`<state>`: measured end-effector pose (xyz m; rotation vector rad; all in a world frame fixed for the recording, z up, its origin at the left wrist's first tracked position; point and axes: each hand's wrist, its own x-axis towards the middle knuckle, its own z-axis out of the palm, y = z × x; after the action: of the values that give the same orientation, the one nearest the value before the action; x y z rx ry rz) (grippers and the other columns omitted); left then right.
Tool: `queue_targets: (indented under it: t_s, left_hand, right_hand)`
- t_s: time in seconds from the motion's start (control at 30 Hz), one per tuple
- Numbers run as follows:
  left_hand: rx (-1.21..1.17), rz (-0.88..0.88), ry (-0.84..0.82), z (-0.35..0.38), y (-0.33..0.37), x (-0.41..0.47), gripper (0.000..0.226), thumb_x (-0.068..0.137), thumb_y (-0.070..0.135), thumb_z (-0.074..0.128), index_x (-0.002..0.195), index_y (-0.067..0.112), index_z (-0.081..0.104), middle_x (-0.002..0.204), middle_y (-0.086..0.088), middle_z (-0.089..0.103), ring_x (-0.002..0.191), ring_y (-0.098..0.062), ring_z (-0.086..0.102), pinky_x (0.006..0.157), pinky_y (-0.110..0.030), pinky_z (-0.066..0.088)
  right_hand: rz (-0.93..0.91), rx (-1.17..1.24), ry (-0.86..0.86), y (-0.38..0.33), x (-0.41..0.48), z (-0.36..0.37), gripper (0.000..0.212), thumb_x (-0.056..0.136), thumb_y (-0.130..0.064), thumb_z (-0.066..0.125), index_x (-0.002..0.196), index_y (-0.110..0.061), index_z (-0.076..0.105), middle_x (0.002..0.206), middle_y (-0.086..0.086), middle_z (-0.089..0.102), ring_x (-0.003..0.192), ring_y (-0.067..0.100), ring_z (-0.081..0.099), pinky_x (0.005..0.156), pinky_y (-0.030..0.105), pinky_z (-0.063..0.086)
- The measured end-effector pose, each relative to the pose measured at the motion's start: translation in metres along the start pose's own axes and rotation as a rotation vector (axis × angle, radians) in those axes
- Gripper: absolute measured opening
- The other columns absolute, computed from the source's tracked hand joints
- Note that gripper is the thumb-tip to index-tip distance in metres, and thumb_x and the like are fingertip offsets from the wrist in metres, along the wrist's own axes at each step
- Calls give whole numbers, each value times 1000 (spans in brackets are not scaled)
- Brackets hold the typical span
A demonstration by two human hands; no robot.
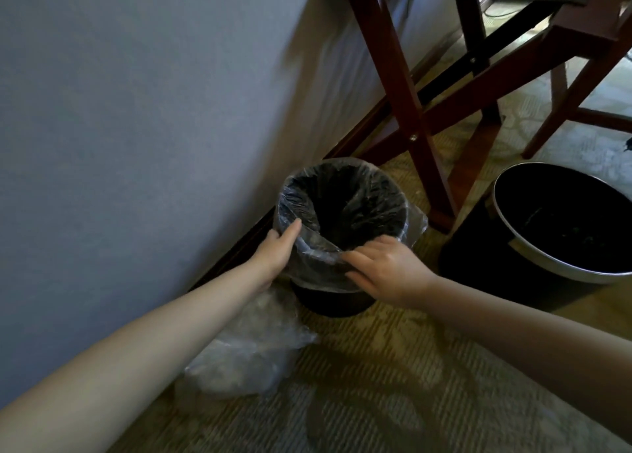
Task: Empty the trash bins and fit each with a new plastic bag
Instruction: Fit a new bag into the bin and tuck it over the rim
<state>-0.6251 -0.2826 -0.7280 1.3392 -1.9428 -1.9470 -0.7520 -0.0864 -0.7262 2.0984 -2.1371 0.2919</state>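
Left hand [277,255] and right hand [383,270] pinching crinkled clear plastic bag [318,247] over rim of small round dark bin [337,300] on patterned carpet [376,384]; second glossy metal-rimmed bin [533,247] nearby; no legible writing.

Small black bin [333,302] upright, clear bag [318,261] over rim; larger bin [533,261] unlined, right.

We see a black bin [333,298] lined with a clear bag [318,264], a second black bin [513,264] with a silver rim [533,257], a blue-grey wall [136,110], reddish-brown wooden legs [403,87], and an olive carpet [376,384] striped and leaf-patterned.
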Motion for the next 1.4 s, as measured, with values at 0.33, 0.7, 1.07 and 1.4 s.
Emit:
queue_targets:
  t_s: [0.33, 0.7, 1.07, 1.4]
  left_hand:
    - [965, 1037, 432, 24, 21, -36, 49, 87, 37, 52, 127, 9, 52, 137, -10, 45, 129, -28, 40, 100, -41, 35]
    - [1220, 566, -385, 53, 53, -30, 58, 93, 61, 38, 55, 19, 51, 55, 1, 49, 53, -17, 49, 58, -35, 41]
    - [1235, 599, -263, 107, 70, -20, 54, 93, 64, 32, 86, 18, 61, 77, 3, 59, 70, -14, 56, 58, -31, 45]
    - [1202, 643, -212, 122, 62, -20, 42, 97, 47, 43, 69, 18, 52, 68, 2, 54, 65, -15, 53, 57, -31, 43]
  right_hand:
    - [-1, -103, 93, 26, -17, 1, 43, 91, -49, 49, 114, -16, 62, 116, 3, 63, 112, 23, 57, 105, 41, 38]
    - [122, -113, -112, 71, -18, -20, 69, 76, -55, 68, 132, -18, 54, 144, 6, 48, 139, 26, 38, 114, 44, 27]
    - [1260, 722, -7, 80, -11, -22, 67, 92, -68, 35, 127, -15, 54, 114, 7, 64, 97, 23, 61, 71, 35, 47]
    - [1064, 388, -537, 80, -25, 10, 37, 104, -32, 36, 119, -9, 62, 120, 10, 62, 107, 27, 60, 89, 37, 51]
